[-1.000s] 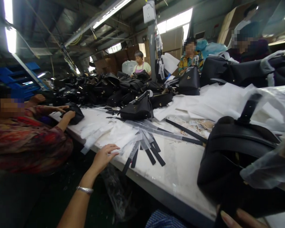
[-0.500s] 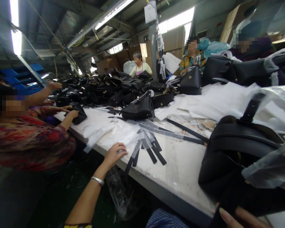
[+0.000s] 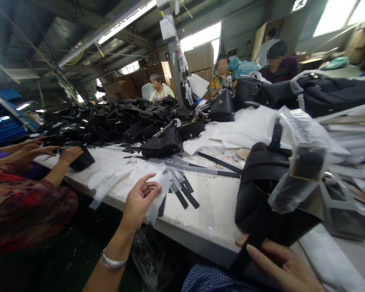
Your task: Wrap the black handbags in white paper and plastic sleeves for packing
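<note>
At the counter's (image 3: 213, 211) near edge, a translucent sheet (image 3: 152, 211) is pinched by the left hand (image 3: 137, 203); at right, before the black bag (image 3: 252, 194), a black strap (image 3: 242, 256) is pinched by the right hand (image 3: 281, 259). Black strips (image 3: 192, 199) might be dragged off if stuck to the sheet.

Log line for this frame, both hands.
left hand: pinching translucent sheet | right hand: gripping black strap | beyond right hand: black handbag | table: black strips

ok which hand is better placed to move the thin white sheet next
Probably the left hand: it appears to pinch the white sheet, while the right hand, farther off, holds a black strap by the black bag.
</note>
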Available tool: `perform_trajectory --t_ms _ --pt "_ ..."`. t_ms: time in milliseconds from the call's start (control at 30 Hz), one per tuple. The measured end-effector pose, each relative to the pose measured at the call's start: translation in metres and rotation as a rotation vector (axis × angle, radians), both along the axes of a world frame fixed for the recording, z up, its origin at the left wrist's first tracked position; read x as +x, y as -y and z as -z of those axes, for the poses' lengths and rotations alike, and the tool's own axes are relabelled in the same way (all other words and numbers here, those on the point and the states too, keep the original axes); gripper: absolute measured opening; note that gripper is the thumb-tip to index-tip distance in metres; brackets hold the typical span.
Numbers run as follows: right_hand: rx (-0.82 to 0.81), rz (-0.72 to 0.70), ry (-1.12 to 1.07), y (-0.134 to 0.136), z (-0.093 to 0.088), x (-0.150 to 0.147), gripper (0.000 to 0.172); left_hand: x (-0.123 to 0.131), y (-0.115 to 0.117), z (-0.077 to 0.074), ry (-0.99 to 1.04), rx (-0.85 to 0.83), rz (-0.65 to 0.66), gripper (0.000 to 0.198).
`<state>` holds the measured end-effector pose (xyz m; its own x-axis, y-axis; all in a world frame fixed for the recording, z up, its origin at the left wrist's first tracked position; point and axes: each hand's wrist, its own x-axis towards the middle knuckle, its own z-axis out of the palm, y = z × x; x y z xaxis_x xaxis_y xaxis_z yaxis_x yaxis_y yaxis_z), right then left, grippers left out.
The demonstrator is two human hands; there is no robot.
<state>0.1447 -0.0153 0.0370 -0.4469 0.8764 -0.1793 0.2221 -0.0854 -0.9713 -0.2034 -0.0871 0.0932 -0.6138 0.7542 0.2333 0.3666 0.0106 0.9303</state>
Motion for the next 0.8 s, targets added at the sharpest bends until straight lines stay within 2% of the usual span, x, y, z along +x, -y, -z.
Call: perform_trajectory --t_ms 67,167,233,300,433,500,667,800 --pt "0.006 -0.085 -0.051 0.001 -0.008 -0.002 0.040 0.044 -0.002 0.007 0.107 -0.050 0.128 0.055" --pt "0.000 -0.217 -0.097 -0.002 -0.016 -0.001 0.036 0.101 -0.001 0.028 0.344 -0.113 0.309 0.054" --pt "-0.006 -0.234 -0.128 -0.003 -0.017 0.000 0.034 0.126 0.000 0.042 0.437 -0.134 0.399 0.054" --pt "-0.014 -0.214 -0.158 -0.002 -0.017 0.000 0.033 0.141 0.000 0.052 0.477 -0.162 0.457 0.058" --pt "-0.016 -0.170 -0.179 0.003 -0.014 -0.002 0.032 0.152 -0.002 0.058 0.599 -0.235 0.508 0.072" --pt "-0.012 -0.164 -0.171 0.004 -0.013 -0.002 0.031 0.153 -0.003 0.057 0.688 -0.276 0.526 0.071" --pt "0.082 -0.181 -0.157 0.000 -0.015 0.002 0.023 0.148 -0.003 0.058 0.654 -0.319 0.390 0.059" --pt "0.110 -0.196 -0.104 -0.002 -0.016 0.005 0.025 0.140 0.003 0.064 0.666 -0.313 0.366 0.056"
